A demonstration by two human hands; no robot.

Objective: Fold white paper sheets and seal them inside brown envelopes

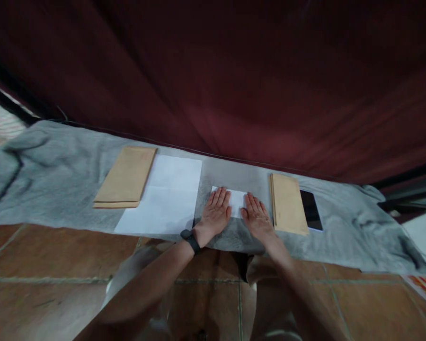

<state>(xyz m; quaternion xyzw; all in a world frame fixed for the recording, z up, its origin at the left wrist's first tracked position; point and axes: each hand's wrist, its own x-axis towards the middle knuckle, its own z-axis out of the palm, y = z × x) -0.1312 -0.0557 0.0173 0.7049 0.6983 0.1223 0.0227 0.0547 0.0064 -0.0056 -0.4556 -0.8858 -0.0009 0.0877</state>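
Note:
Both my hands lie flat on a small white piece of paper point(237, 201), which looks folded. My left hand point(216, 214), with a dark watch at its wrist, covers the paper's left end. Over its right end rests my right hand point(256, 217). The fingers of both are stretched out and grip nothing. Left of my hands lie large white sheets point(173, 194) with a crease across the middle. Brown envelopes point(128, 175) overlap their left edge, and another stack of brown envelopes point(289, 203) is close to the right of my right hand.
A dark-screened phone point(310, 210) sticks out from beside the right envelopes. Grey cloth point(67, 166) covers the long, narrow surface, rumpled at both ends. A dark red curtain point(213, 85) hangs behind it. Brown floor tiles point(57, 255) show below the front edge.

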